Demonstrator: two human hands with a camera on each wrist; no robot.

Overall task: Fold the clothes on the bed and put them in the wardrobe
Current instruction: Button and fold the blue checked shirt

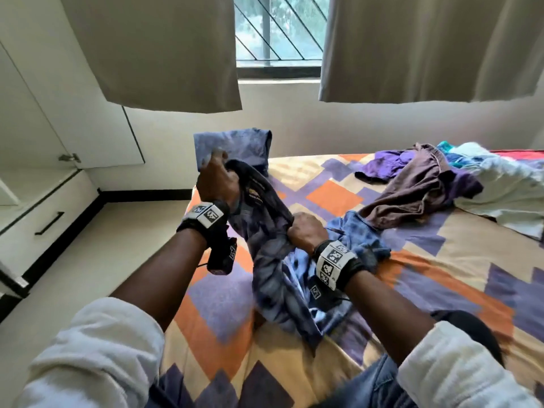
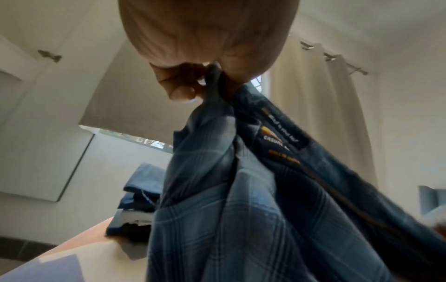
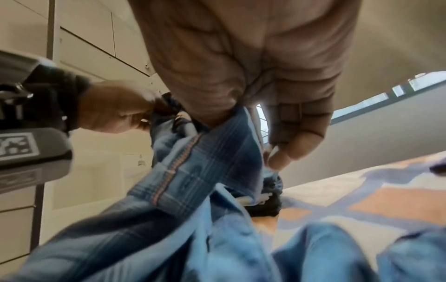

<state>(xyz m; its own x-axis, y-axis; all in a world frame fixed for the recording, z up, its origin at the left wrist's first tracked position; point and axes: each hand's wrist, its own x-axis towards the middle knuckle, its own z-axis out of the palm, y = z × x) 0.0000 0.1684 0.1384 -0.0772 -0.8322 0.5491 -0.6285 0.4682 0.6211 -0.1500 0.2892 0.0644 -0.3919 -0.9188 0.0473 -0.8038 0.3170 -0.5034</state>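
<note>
Wardrobe stands open at far left, well apart from the bed. Left hand pinches the plaid shirt at its collar, held higher; right hand fists a lower edge, so the shirt hangs slantwise between them. Left wrist view alone shows the neck label.

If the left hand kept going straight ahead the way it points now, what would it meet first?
Probably the folded blue garment at the bed's far corner, just beyond the left hand, which grips the blue plaid shirt; depth is unclear.
</note>
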